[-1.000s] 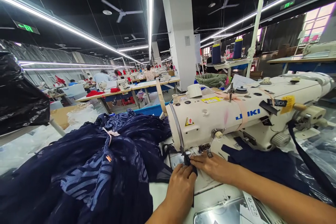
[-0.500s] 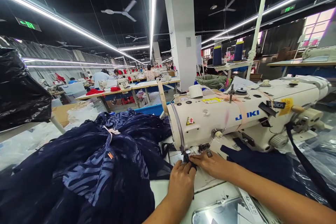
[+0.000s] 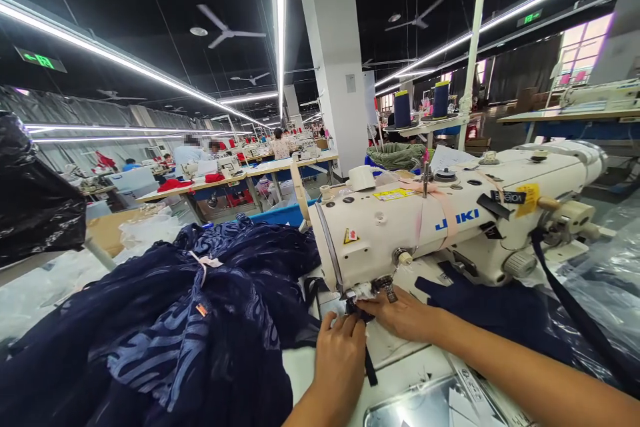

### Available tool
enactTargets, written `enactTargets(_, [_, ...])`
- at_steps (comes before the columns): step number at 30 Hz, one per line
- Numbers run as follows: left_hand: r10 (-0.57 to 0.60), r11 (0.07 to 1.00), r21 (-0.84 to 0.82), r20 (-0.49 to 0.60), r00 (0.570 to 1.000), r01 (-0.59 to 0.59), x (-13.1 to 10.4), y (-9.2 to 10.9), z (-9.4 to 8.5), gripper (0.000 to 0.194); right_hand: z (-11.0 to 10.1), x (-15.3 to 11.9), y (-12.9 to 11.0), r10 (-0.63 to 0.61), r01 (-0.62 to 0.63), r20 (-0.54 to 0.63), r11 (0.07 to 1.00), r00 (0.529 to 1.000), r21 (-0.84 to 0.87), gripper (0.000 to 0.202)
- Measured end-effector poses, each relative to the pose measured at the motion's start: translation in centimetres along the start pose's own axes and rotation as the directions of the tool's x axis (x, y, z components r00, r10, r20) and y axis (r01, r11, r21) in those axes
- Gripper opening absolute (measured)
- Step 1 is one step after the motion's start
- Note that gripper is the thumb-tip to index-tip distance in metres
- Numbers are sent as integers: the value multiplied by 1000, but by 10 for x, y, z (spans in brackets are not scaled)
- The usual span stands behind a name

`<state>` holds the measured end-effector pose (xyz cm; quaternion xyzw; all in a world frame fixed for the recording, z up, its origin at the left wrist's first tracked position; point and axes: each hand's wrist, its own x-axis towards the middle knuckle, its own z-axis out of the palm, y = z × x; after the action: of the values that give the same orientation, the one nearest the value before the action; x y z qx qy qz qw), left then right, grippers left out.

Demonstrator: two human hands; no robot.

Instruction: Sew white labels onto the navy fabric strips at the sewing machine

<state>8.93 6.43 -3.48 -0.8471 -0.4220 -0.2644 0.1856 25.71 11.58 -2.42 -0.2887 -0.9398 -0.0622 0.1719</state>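
A white sewing machine (image 3: 380, 233) marked JUKI stands in front of me. Below its needle area, dark navy fabric (image 3: 354, 310) lies on the machine bed, mostly covered by my fingers. My left hand (image 3: 343, 350) has its fingers curled and pressed together on the near-left part of this fabric. From the right, my right hand (image 3: 400, 313) reaches under the machine head, its fingertips pinching the fabric close to the presser foot. A narrow navy strip (image 3: 371, 368) hangs out beside my left hand. The needle itself is too small to make out.
A large heap of navy patterned garments (image 3: 160, 320) spreads over the left side. More navy fabric (image 3: 500, 320) lies under the machine arm at right, near clear plastic (image 3: 613, 280). Thread cones (image 3: 401, 110) stand behind. Several people sit at machines farther back.
My view has shifted slightly, so the scene sits a little farther left. The narrow strip beside my left hand shows more now. Both hands stay at the fabric under the machine head.
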Motion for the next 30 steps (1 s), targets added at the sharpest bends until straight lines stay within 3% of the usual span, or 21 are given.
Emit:
enactTargets(3, [-44, 999, 12, 75, 996, 43, -6, -6, -10, 21, -1, -2, 0, 16, -16, -29, 1000, 999, 11, 36])
enactTargets(7, [-117, 993, 8, 207, 971, 117, -8, -35, -25, 32, -6, -4, -7, 45, -48, 36, 996, 998, 71, 30])
enactTargets(10, [-198, 967, -105, 260, 945, 232, -3, -56, -31, 43, -9, -5, -15, 55, -61, 58, 993, 997, 106, 29])
enactTargets(12, [-213, 949, -170, 272, 939, 264, 1, -60, -32, 44, -11, -6, -20, 46, -52, 56, 991, 997, 121, 25])
enactTargets(14, [-193, 956, -174, 232, 954, 235, 5, -55, -30, 40, -11, -7, -22, 45, -51, 46, 990, 998, 130, 23])
enactTargets(17, [-69, 988, -128, 114, 991, 83, 8, -42, -26, 29, -8, -7, -20, 81, -82, 14, 984, 997, 156, 24])
enactTargets(21, [104, 988, -118, 33, 994, -100, 8, -37, -20, 23, -4, -5, -16, 125, -132, 42, 958, 991, 254, 25])
enactTargets(25, [143, 981, -140, 34, 989, -137, 1, -41, -16, 27, -1, -3, -13, 170, -186, 75, 922, 983, 340, 29])
enactTargets(30, [125, 980, -166, 79, 989, -110, -1, -43, -11, 29, 1, -2, -11, 159, -161, 37, 912, 987, 377, 27])
